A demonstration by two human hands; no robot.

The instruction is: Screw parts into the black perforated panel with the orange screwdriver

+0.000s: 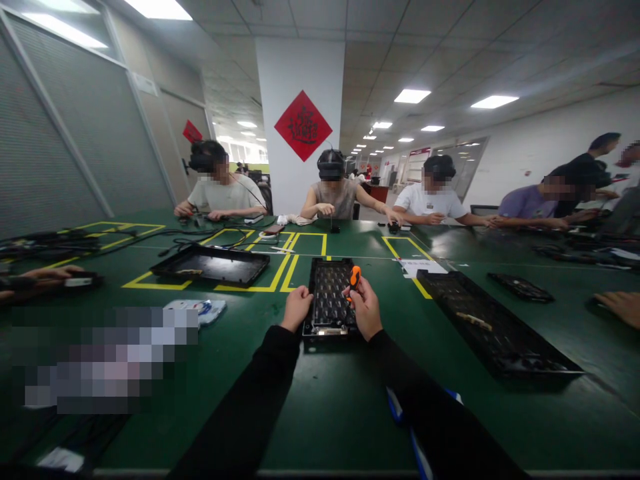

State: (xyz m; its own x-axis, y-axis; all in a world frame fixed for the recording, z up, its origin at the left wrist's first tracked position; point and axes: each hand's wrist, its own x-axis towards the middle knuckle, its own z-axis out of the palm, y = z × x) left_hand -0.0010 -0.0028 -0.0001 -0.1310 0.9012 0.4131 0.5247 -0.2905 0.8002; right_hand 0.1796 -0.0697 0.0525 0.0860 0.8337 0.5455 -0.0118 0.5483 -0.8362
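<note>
In front of me a shallow black plastic case (329,283) rests on the green tabletop, its inside patterned with rows of cells. Near its close end lies a pale, shiny strip (332,331). My left hand (297,308) is closed on the case's left edge, fingers curled. My right hand (367,310) grips a screwdriver (355,277) with an orange and black handle, held upright over the case's right side. The screwdriver's tip is hidden by the fingers, so I cannot tell what it touches.
Another black tray (210,265) lies to the left. A long black case (493,327) with a small tan piece and a smaller black part (520,287) sit to the right. Cables (55,245) spread at far left. Several people sit across the table (320,400); others' hands show at both sides.
</note>
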